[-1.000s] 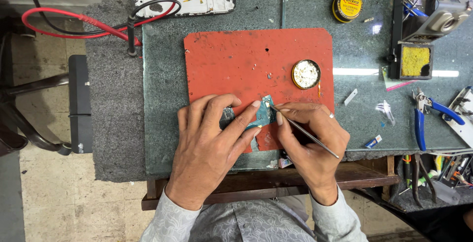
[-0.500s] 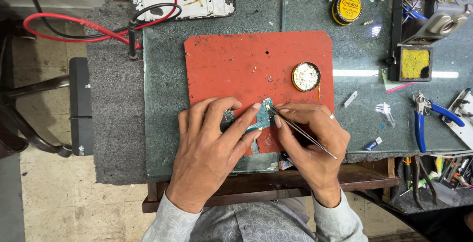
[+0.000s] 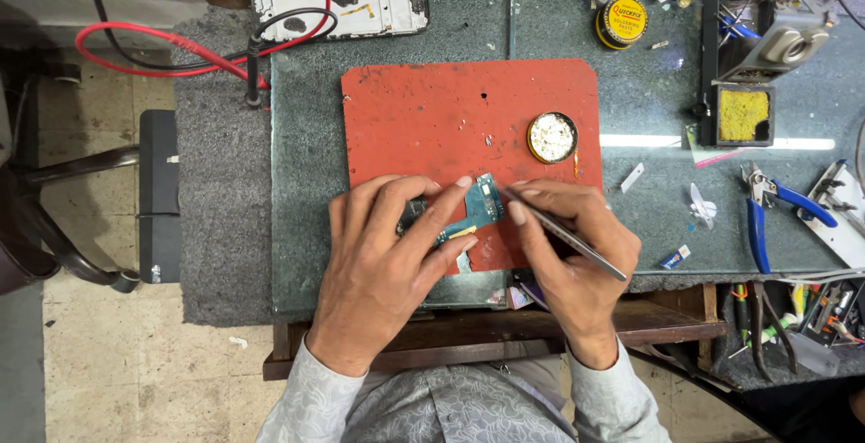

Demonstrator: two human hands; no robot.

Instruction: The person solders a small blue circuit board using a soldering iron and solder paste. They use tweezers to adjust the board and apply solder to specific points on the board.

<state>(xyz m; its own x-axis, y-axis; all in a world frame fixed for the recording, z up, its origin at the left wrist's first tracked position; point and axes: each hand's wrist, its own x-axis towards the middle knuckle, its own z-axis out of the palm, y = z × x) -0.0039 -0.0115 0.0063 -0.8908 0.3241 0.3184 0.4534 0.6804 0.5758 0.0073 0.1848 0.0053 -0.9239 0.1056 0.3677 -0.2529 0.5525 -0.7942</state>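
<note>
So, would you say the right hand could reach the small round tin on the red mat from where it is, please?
Probably yes. The round tin sits in the open on the red mat, just beyond the right hand, with nothing between them. That hand is holding tweezers, though, so it is not free to grasp.

Small teal circuit board (image 3: 482,201), flat on the mat's near edge, partly covered by fingers, thin metal tweezers (image 3: 568,234), slanted, tip at the board's right edge
</note>
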